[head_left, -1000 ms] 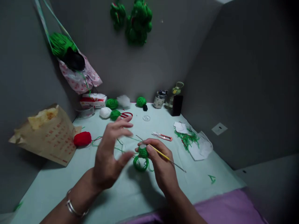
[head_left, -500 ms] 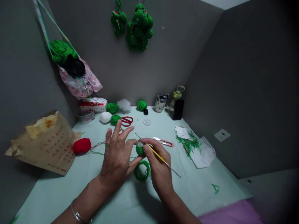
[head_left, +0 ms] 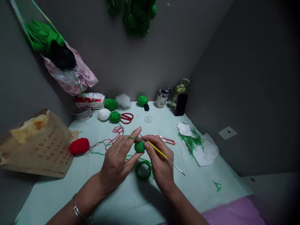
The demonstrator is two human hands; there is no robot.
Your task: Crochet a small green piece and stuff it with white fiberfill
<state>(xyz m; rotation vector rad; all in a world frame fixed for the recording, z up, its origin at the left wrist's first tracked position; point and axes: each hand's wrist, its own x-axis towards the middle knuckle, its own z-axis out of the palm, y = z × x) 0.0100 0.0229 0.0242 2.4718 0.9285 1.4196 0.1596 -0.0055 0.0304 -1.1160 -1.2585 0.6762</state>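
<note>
Between my two hands sits a small round green crochet piece (head_left: 139, 146). My left hand (head_left: 119, 156) is closed on its left side, with a strand of green yarn running over the fingers. My right hand (head_left: 160, 159) grips a crochet hook (head_left: 157, 150) with a yellow handle and a metal shaft that points down to the right. The hook's working tip lies at the top of the piece, partly hidden by fingers. Just below, a coil of green yarn (head_left: 142, 170) rests on the table.
Red yarn (head_left: 79, 146) and a paper bag with flatbread (head_left: 35, 143) lie left. Behind are red-handled scissors (head_left: 127, 118), a green yarn ball (head_left: 142, 100) and white stuffing (head_left: 123, 100). Snips (head_left: 167, 140) and green yarn scraps (head_left: 193, 139) lie right.
My left fingers, spread and raised before, have folded down around the crochet piece. A green strand now stretches across them to the hook. The camera view has tipped lower.
</note>
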